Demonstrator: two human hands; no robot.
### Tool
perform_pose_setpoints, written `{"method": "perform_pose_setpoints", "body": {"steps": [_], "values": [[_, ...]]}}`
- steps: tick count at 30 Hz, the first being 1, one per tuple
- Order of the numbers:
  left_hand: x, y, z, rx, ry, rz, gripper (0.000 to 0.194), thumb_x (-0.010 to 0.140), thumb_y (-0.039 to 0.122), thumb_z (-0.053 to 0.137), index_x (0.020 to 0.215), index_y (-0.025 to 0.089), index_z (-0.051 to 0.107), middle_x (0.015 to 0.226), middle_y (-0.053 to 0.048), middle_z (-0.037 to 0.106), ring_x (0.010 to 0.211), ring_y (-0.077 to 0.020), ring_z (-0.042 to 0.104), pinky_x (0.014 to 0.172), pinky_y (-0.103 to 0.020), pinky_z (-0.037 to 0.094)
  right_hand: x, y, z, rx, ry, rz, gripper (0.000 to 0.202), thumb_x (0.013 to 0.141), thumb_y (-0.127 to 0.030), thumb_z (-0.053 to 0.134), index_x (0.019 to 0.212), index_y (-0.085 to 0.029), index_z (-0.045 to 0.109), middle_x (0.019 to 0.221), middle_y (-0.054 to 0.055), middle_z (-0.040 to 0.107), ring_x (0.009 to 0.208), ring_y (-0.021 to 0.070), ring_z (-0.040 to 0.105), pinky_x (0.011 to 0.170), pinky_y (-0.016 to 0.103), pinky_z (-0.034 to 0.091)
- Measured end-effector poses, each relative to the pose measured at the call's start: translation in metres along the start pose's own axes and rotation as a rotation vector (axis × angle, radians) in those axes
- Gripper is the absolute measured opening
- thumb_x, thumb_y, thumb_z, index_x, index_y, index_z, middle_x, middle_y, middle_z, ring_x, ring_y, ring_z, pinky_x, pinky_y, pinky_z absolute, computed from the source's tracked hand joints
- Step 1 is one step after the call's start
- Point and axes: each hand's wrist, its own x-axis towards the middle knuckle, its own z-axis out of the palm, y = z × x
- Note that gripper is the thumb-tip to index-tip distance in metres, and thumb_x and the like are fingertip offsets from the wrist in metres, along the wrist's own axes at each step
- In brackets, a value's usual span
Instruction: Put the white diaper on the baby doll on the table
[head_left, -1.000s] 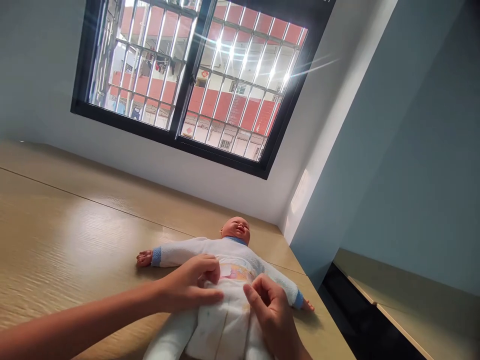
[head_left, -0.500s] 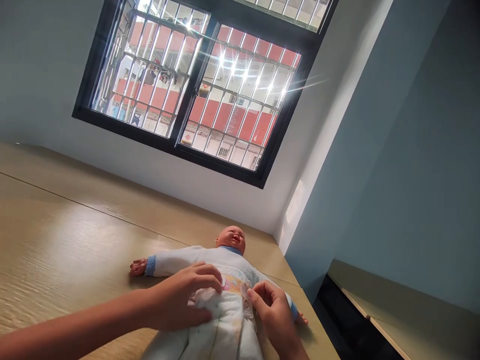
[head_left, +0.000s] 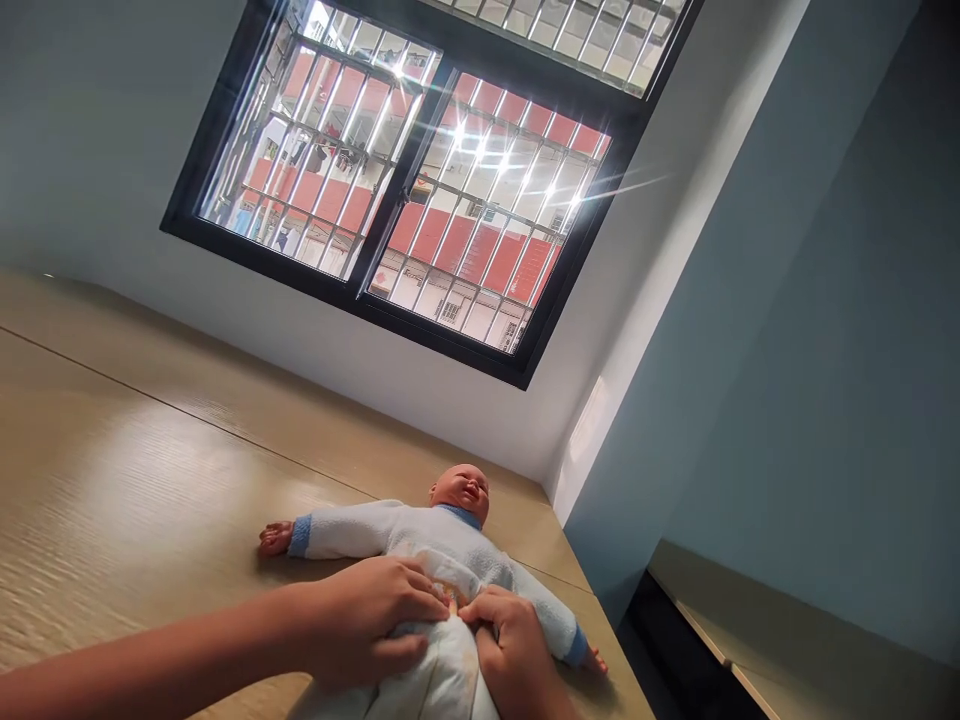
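Note:
A baby doll (head_left: 461, 492) lies on its back on the wooden table, arms spread, in a white top with blue cuffs and collar. Around its waist is a white diaper (head_left: 446, 665) with a coloured patterned band at the front. My left hand (head_left: 375, 615) rests on the diaper's left side, fingertips pressing near the band and thumb apart from them. With fingers curled and pinched, my right hand (head_left: 510, 640) holds the diaper's edge at the front, close to my left fingertips. The doll's lower legs are out of view.
The wooden table (head_left: 150, 470) stretches left and back to the wall, with a seam across it. A barred window (head_left: 375, 210) is above. Past the table's right edge stands another wooden surface (head_left: 795, 620) with a dark side.
My right hand has moved left across the diaper's front, bringing its fingertips close to my left ones. My left hand has shifted slightly down, and the patterned band is now mostly covered.

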Motion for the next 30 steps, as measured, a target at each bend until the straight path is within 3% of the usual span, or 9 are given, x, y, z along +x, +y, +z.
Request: {"method": "perform_pose_setpoints", "body": {"steps": [2, 5, 8, 14, 17, 23, 30], "values": [[0.003, 0.004, -0.003, -0.097, -0.046, -0.01, 0.02, 0.087, 0.024, 0.053, 0.099, 0.024, 0.069, 0.105, -0.002, 0.073, 0.102, -0.0239, 0.068, 0.098, -0.027, 0.045, 0.001, 0.0, 0.002, 0.008, 0.012, 0.011, 0.031, 0.071, -0.007, 0.046, 0.068, -0.017, 0.075, 0.074, 0.005, 0.069, 0.074, 0.0187, 0.063, 0.071, 0.028, 0.043], [0.004, 0.007, -0.006, -0.173, -0.081, -0.086, 0.024, 0.09, 0.029, 0.052, 0.104, 0.024, 0.069, 0.109, -0.004, 0.072, 0.105, -0.0263, 0.066, 0.098, -0.031, 0.043, -0.002, 0.006, 0.008, 0.096, 0.141, 0.018, 0.029, 0.072, -0.01, 0.047, 0.067, -0.018, 0.074, 0.072, 0.005, 0.068, 0.072, 0.0198, 0.062, 0.071, 0.029, 0.044], [0.0, 0.002, -0.002, -0.217, -0.021, -0.181, 0.028, 0.09, 0.036, 0.052, 0.11, 0.025, 0.069, 0.109, -0.005, 0.072, 0.103, -0.0258, 0.064, 0.096, -0.032, 0.043, -0.008, 0.014, 0.011, 0.24, 0.261, 0.053, 0.023, 0.079, -0.021, 0.05, 0.072, -0.018, 0.072, 0.077, 0.007, 0.069, 0.077, 0.0228, 0.063, 0.075, 0.031, 0.047], [-0.008, -0.011, 0.014, -0.162, 0.173, -0.356, 0.016, 0.085, 0.031, 0.056, 0.093, 0.022, 0.067, 0.097, -0.005, 0.068, 0.087, -0.021, 0.058, 0.081, -0.03, 0.043, -0.013, 0.012, 0.004, 0.234, 0.252, 0.169, 0.031, 0.085, -0.046, 0.059, 0.077, -0.017, 0.067, 0.075, 0.007, 0.066, 0.071, 0.0225, 0.058, 0.066, 0.031, 0.045], [-0.006, -0.014, 0.018, -0.161, 0.204, -0.424, 0.017, 0.08, 0.029, 0.059, 0.094, 0.021, 0.065, 0.093, -0.004, 0.063, 0.085, -0.0194, 0.055, 0.076, -0.028, 0.042, -0.011, 0.005, 0.003, 0.268, 0.221, 0.198, 0.039, 0.086, -0.054, 0.061, 0.075, -0.017, 0.064, 0.073, 0.005, 0.064, 0.069, 0.0196, 0.055, 0.063, 0.028, 0.043], [0.001, -0.02, 0.018, -0.184, 0.109, -0.351, 0.041, 0.076, 0.025, 0.057, 0.116, 0.028, 0.067, 0.096, -0.003, 0.058, 0.088, -0.0201, 0.054, 0.081, -0.028, 0.039, -0.009, 0.001, 0.004, 0.255, 0.182, 0.224, 0.043, 0.08, -0.058, 0.067, 0.073, -0.016, 0.065, 0.068, 0.002, 0.061, 0.062, 0.0159, 0.049, 0.058, 0.026, 0.038], [0.001, -0.021, 0.017, -0.156, 0.13, -0.351, 0.021, 0.077, 0.024, 0.057, 0.096, 0.022, 0.065, 0.093, -0.002, 0.058, 0.08, -0.0161, 0.05, 0.07, -0.026, 0.035, -0.006, 0.001, 0.009, 0.211, 0.242, 0.18, 0.034, 0.086, -0.048, 0.062, 0.071, -0.017, 0.06, 0.067, 0.002, 0.06, 0.064, 0.0167, 0.05, 0.059, 0.027, 0.037]]}}
